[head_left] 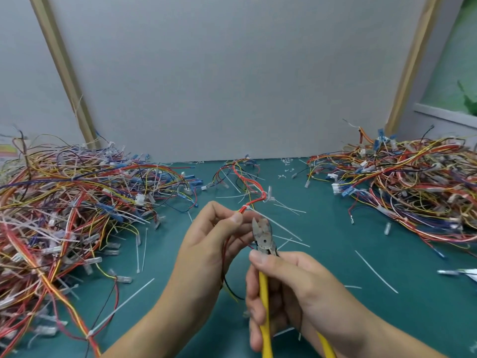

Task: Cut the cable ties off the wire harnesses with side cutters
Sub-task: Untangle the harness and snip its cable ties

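While the left hand (pixel 216 244) holds one wire harness (pixel 254 202) up over the middle of the bench (pixel 335 215), its grip pinches the red wires between thumb and forefinger, just under a white cable tie (pixel 249 208). A second cable tie (pixel 269 197) sits a little farther along the same bundle, and the harness trails away to the far edge of the bench. Below the pinch, its wires pass behind the left palm and are partly hidden.

The right hand (pixel 291 288) holds the one pair of side cutters (pixel 263 236). Its grip is curled round the two yellow handles, with the thumb laid over the base of the metal head. The blades stand slightly apart, their tips just beside the left fingertips and near the first tie, not touching it.

Two heaps of harnesses flank the hands: a large left heap (pixel 64 215) and a right heap (pixel 413 187), both tangled in red, yellow, blue and black wire with white connectors. At least five loose white ties lie on the green bench, among them one near left (pixel 121 306) and one at right (pixel 375 271). A grey board (pixel 232 73) stands behind, framed by two wooden strips (pixel 62 68).
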A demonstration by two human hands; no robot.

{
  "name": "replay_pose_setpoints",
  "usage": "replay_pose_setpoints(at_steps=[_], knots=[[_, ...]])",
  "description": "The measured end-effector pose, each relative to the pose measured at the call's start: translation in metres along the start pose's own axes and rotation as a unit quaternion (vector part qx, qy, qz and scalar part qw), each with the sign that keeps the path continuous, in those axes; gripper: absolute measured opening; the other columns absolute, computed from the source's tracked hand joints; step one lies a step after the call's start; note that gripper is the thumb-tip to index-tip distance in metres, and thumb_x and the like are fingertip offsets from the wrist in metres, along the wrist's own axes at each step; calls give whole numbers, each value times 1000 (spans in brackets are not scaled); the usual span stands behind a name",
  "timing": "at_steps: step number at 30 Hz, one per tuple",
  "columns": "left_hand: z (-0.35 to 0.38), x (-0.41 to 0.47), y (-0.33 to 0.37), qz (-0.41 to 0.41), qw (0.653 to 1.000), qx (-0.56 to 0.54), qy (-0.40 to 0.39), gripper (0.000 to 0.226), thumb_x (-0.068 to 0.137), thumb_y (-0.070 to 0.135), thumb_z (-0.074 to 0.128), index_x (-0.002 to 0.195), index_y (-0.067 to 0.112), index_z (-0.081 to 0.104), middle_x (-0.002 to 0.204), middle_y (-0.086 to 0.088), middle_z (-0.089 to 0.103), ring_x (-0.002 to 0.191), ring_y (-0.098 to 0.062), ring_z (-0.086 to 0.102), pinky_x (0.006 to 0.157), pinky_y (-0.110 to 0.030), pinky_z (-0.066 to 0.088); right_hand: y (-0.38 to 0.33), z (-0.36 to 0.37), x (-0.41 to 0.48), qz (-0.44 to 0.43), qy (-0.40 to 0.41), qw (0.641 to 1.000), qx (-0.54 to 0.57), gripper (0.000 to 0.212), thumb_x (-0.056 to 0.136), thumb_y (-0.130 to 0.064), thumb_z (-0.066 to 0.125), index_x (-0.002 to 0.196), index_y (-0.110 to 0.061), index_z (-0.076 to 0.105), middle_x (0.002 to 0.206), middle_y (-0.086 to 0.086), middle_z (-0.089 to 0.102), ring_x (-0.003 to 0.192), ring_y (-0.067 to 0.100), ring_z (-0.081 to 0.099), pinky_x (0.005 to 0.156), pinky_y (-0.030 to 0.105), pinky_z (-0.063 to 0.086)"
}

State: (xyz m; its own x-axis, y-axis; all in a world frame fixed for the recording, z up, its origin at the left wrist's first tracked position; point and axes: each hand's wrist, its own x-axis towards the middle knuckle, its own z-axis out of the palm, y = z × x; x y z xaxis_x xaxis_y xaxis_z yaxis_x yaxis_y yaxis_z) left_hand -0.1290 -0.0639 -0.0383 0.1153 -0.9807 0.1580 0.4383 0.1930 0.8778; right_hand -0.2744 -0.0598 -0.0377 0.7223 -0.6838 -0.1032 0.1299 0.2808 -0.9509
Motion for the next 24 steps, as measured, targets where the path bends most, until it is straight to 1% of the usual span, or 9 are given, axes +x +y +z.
replay_pose_setpoints(at_steps=[3,6,9,11,13,16,20,22,24], knots=[[1,-2,3,-13,999,-29,-24,7,78,10,56,75,10,49,106,-29,70,99,-31,71,73,-24,57,0,-2,1,12,-43,998,42,35,93,-42,55,75,-13,65,65,9,65,57,25,67,55,27,53],[-1,-3,7,-29,997,-51,-53,14,77,6,58,69,14,51,111,-30,68,100,-29,71,72,-23,58,2,-2,1,9,-65,996,57,35,94,-43,55,76,-15,65,66,7,67,59,22,67,57,26,53],[-1,-6,11,-58,991,-91,-82,10,77,9,52,73,12,44,112,-26,69,105,-28,70,71,-22,59,3,-2,1,-4,-79,995,66,34,93,-44,56,75,-16,65,65,4,67,59,20,66,58,25,53],[0,-8,13,-71,987,-109,-93,10,77,8,51,75,11,42,110,-23,70,101,-27,72,65,-21,58,5,-1,1,-18,-86,994,68,34,93,-43,57,74,-16,63,62,3,65,57,19,65,59,27,52],[0,-10,13,-79,985,-116,-101,9,74,8,51,76,11,42,108,-23,71,95,-26,73,64,-22,58,7,-1,1,-37,-90,993,64,35,94,-44,59,73,-16,62,60,2,64,55,18,63,60,29,50],[0,-10,12,-83,985,-101,-116,19,65,7,59,77,12,45,110,-21,71,95,-25,73,75,-25,60,8,-1,1,-50,-91,993,55,36,94,-44,59,72,-17,62,58,1,63,54,17,60,61,31,48],[-1,-9,9,-78,985,-77,-136,9,69,17,61,73,16,52,114,-18,71,104,-24,70,90,-29,54,9,-1,2,-52,-94,992,60,36,95,-42,58,71,-16,62,57,2,62,53,17,60,58,26,49],[-2,-8,7,-62,985,-83,-140,10,72,13,59,76,12,50,115,-20,69,106,-26,69,95,-32,52,9,-1,2,-54,-98,991,68,36,95,-42,60,72,-14,61,57,2,62,52,17,60,57,25,50],[-1,-8,6,-41,987,-71,-139,12,74,6,55,79,9,45,116,-22,68,109,-27,68,95,-32,53,10,-2,2,-54,-103,990,75,37,95,-41,60,71,-13,59,55,2,61,50,18,60,56,26,50]])
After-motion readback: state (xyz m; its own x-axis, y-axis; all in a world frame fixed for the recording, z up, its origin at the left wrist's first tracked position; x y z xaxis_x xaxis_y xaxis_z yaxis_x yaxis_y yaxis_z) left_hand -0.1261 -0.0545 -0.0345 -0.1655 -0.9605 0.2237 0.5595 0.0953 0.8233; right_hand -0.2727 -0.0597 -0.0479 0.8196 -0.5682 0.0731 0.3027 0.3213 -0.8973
